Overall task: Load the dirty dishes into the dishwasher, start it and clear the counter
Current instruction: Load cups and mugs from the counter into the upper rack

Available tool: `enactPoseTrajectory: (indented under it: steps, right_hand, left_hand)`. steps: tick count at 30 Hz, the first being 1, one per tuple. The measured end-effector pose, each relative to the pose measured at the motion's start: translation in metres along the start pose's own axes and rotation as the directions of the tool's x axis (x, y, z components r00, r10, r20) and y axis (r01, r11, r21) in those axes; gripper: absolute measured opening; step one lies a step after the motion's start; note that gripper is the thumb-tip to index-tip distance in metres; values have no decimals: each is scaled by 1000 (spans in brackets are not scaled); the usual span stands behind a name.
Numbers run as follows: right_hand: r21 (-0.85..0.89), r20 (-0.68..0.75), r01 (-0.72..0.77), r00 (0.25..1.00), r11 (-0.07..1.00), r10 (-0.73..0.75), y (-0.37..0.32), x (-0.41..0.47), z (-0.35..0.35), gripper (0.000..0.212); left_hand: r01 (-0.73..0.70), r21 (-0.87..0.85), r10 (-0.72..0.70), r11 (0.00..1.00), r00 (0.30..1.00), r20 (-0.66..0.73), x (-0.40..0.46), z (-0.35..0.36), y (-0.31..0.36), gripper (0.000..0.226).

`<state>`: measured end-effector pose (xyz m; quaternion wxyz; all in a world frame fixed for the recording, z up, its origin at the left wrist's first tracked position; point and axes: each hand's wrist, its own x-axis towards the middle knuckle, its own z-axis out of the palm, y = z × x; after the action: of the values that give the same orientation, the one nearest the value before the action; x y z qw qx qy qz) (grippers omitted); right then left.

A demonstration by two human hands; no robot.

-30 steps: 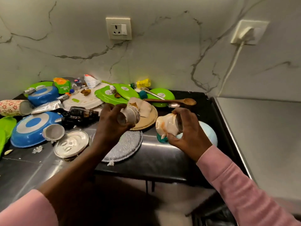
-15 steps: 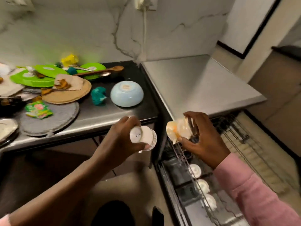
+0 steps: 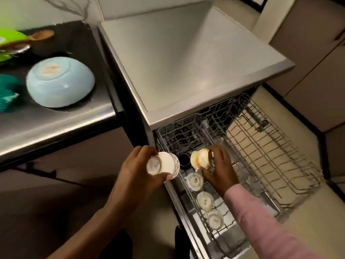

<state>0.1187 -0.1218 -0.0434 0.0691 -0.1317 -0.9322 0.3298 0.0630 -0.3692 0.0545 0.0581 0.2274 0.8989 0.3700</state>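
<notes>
The dishwasher [image 3: 196, 58] is standing right of the dark counter [image 3: 56, 124], its flat grey top filling the upper middle, and its wire rack [image 3: 270, 156] is sitting pulled out over the floor – the right half of the rack is lying bare, open room for more dishes. Along the rack's left edge three pale cups [image 3: 205, 200] are sitting upside down in a row, with a small dark cup [image 3: 183, 159] just beyond them. On the counter an upturned light blue bowl [image 3: 60, 81] is resting near the front edge, a teal object [image 3: 7, 96] beside it, and a green plate [image 3: 11, 37] and a wooden spoon [image 3: 40, 35] further back, both blurred. The right hand [image 3: 218, 169] is gripping a stained cup [image 3: 200, 158] over the rack's left row, fingers curled round it. The left hand [image 3: 138, 171] is holding a white cup [image 3: 164, 164] tipped sideways just left of the rack's edge – fingers wrapped round its body; its base is showing letters that seem to read "VISTA".
</notes>
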Motion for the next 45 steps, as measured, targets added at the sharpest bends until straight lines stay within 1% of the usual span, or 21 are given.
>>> enactPoseTrajectory:
  steps: [3,5,9,13,16,19,21,23,25,26,28,30,31,32,34,36,38,41,45]
  right_hand:
    - [-27,44,-25,999,999,26,14,42,33,63]
    - [-22,118,-43,992,999,45,21,71,59,61]
    - [-112,177,52,984,992,-32,30,113,109,61]
    - [-227,294,123,954,966,-53,36,134,143,59]
    - [-187,398,178,913,966,-91,42,138,155,60]
    - [-207,521,223,849,953,-86,46,144,151,63]
    - [-170,579,251,808,953,-109,51,147,147,65]
    - [-115,616,248,778,962,-127,54,147,141,69]
    - [-74,626,185,773,980,-98,58,144,131,77]
    - [-42,617,135,783,990,-80,58,142,125,79]
    - [77,528,-1,849,997,-40,63,136,108,74]
    - [244,346,-140,937,960,49,74,124,81,61]
    - [316,256,-196,960,928,116,79,118,65,53]
    - [369,187,-260,961,892,202,86,108,46,46]
    - [427,71,-344,935,837,348,105,79,6,38]
    - [450,-34,-386,894,805,447,125,48,-25,34]
    - [467,-101,-419,850,779,517,140,18,-46,30]
    - [503,-151,-445,799,741,582,159,-26,-66,26]
    - [517,-200,-450,763,728,615,169,-65,-67,27]
  left_hand:
    - [38,5,-38,999,999,-19,13,14,-9,58]
    - [76,-4,-76,997,997,-30,19,24,-15,56]
    - [117,16,-116,993,992,-56,26,38,-25,56]
    - [125,63,-122,990,992,-42,32,42,-28,57]
    - [141,70,-139,988,990,-33,37,45,-33,56]
    - [156,45,-155,987,987,-32,43,50,-38,55]
    - [160,50,-159,986,987,-29,47,54,-39,55]
    - [153,37,-152,988,988,-30,54,60,-40,54]
    - [136,27,-135,990,990,-29,61,66,-38,53]
    - [135,31,-135,990,991,-24,63,67,-38,53]
    - [134,44,-134,990,991,-3,68,71,-35,55]
    - [128,37,-129,991,991,21,73,79,-31,56]
    - [116,38,-117,992,993,26,75,82,-30,56]
    - [89,47,-90,995,995,35,79,89,-28,57]
    - [24,43,-27,999,996,89,85,111,-21,58]
    - [-62,7,60,998,983,171,91,138,-12,58]
    - [-176,-9,172,984,953,250,97,169,-2,59]
    - [-326,22,296,945,882,367,96,224,14,63]
    - [-418,52,321,907,765,558,76,272,27,64]
